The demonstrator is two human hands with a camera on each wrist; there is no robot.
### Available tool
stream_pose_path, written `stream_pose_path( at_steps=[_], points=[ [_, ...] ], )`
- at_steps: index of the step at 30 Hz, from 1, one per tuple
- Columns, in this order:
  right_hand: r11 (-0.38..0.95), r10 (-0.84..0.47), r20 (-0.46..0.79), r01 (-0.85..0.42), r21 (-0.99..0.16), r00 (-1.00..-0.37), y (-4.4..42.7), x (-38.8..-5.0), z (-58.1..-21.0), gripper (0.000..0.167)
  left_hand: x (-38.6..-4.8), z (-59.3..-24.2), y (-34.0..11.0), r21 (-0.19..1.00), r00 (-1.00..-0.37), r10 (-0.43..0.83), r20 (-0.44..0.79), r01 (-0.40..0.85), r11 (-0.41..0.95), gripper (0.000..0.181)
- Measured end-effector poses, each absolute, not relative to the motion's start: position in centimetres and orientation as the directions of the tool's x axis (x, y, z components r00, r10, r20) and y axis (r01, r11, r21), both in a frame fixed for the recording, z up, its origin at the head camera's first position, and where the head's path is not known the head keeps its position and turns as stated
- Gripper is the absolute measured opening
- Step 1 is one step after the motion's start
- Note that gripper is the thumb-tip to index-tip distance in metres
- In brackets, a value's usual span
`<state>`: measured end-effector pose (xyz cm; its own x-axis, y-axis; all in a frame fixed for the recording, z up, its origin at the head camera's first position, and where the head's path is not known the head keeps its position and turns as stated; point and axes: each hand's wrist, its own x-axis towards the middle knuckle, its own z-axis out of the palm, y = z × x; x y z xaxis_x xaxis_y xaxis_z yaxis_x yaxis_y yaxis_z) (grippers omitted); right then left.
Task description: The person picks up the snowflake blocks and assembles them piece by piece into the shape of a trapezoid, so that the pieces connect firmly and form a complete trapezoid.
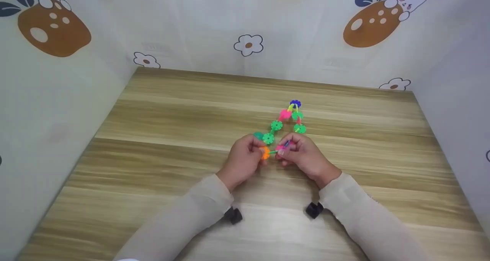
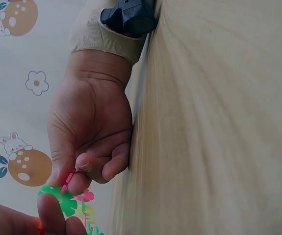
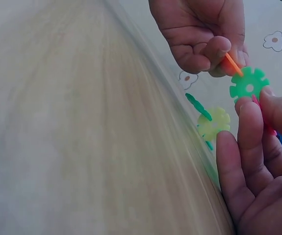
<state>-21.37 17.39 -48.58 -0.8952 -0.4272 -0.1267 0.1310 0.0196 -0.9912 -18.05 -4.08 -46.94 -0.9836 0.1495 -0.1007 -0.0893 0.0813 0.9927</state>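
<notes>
My left hand (image 1: 242,156) pinches an orange notched snowflake disc (image 1: 265,153) between thumb and fingers. Facing it, my right hand (image 1: 306,157) pinches a pink disc (image 1: 280,150). A green disc (image 3: 249,84) lies between the two hands, with the orange and pink discs meeting its edge in the right wrist view. Beyond the hands a chain of linked discs curves over the table: green (image 1: 268,138), another green (image 1: 276,125), pink (image 1: 285,114), dark blue (image 1: 295,103) at the far end, and green (image 1: 299,128). Fingers partly hide the held discs.
The wood-grain table (image 1: 160,169) extends around the hands. Patterned cloth walls (image 1: 206,31) border it at the back and sides. Dark wrist devices (image 1: 314,210) stick out under both sleeves.
</notes>
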Motion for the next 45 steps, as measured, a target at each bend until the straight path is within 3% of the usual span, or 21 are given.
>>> stream_pose_path(
  at_steps=[10, 16, 21, 28, 32, 40, 45],
  points=[
    [0.006, -0.402, -0.128, 0.137, -0.991, -0.907, 17.0, -21.1, -48.5, 0.015, -18.3, -46.9, -4.2, 0.990, -0.984, 0.133, -0.118, -0.105, 0.095, 0.015],
    [-0.018, -0.385, -0.168, 0.189, -0.982, -0.908, 17.1, -21.5, -48.7, 0.018, -18.7, -46.8, -4.6, 0.982, -0.984, 0.144, -0.106, -0.080, 0.173, 0.014],
    [-0.093, -0.330, -0.183, 0.225, -0.970, -0.926, 17.3, -21.6, -48.9, 0.023, -19.2, -46.9, -5.4, 0.958, -0.988, 0.136, -0.073, -0.031, 0.286, 0.032],
    [-0.129, -0.265, -0.198, 0.238, -0.963, -0.944, 17.4, -21.7, -48.7, 0.029, -19.6, -46.7, -6.1, 0.872, -0.940, 0.287, -0.182, -0.020, 0.489, 0.057],
    [-0.144, -0.228, -0.188, 0.224, -0.964, -0.955, 17.6, -21.8, -48.6, 0.028, -19.7, -46.5, -6.2, 0.838, -0.932, 0.296, -0.209, -0.014, 0.545, 0.055],
    [-0.138, -0.220, -0.187, 0.220, -0.966, -0.957, 17.7, -21.7, -48.8, 0.029, -19.8, -46.5, -6.4, 0.802, -0.949, 0.196, -0.247, -0.087, 0.591, 0.044],
    [-0.152, -0.231, -0.176, 0.214, -0.965, -0.957, 17.6, -21.7, -48.8, 0.029, -19.8, -46.5, -6.6, 0.754, -0.935, 0.226, -0.273, -0.062, 0.654, 0.037]
  ],
)
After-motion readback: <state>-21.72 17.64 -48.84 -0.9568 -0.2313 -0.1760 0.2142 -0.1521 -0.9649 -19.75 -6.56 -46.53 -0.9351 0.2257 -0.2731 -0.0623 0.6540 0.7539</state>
